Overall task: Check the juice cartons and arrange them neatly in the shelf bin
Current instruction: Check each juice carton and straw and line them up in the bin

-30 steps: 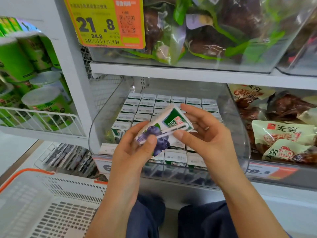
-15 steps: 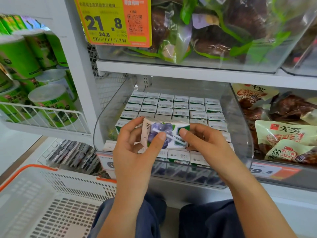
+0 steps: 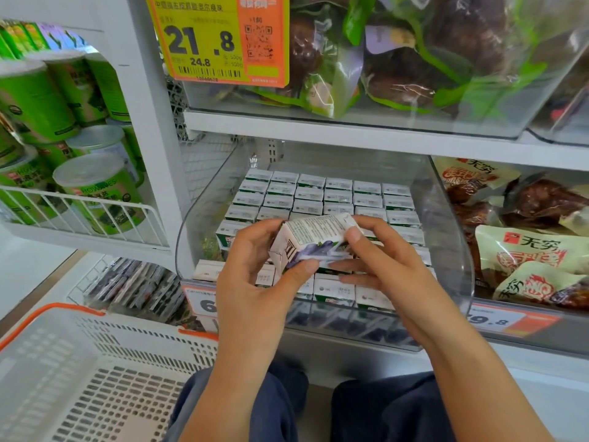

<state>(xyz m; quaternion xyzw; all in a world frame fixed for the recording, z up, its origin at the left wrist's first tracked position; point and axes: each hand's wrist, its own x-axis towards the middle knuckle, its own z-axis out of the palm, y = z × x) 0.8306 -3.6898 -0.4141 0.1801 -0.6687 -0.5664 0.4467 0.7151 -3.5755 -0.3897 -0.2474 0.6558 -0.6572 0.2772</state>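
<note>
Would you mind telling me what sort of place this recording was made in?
Most likely a supermarket or convenience store aisle: a yellow price tag hangs on the shelf edge, a clear shelf bin holds rows of juice cartons, and a shopping basket sits below.

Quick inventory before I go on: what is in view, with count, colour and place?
held blueberry-print juice carton: one, white and purple, over the bin front
shelved juice cartons: many, white-topped, rows in the bin
clear plastic shelf bin: one, middle shelf
green snack tubes: several, left wire rack
yellow-orange price tag: one, top shelf
white perforated basket: one, orange-rimmed, lower left
hands: left and right, both gripping the held carton
</note>
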